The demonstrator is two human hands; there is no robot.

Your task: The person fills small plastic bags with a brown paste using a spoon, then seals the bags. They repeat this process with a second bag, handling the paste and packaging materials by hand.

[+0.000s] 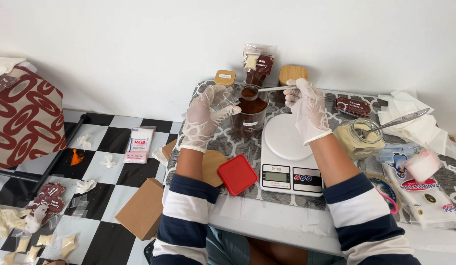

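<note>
Both hands wear thin whitish gloves — the left hand (204, 115) and the right hand (306, 109) — above sleeves (181, 216) striped navy and white. Between them a clear jar (249, 117) holds reddish-brown powder. Just under the right hand sits a white scale (290, 156); right of it, a jar of pale yellow powder (358, 139). Below the left hand lies a red square lid (237, 174). The tablecloth (223, 142) beneath is grey with white lattice — far left, the floor (105, 186) is black-and-white checks.
</note>
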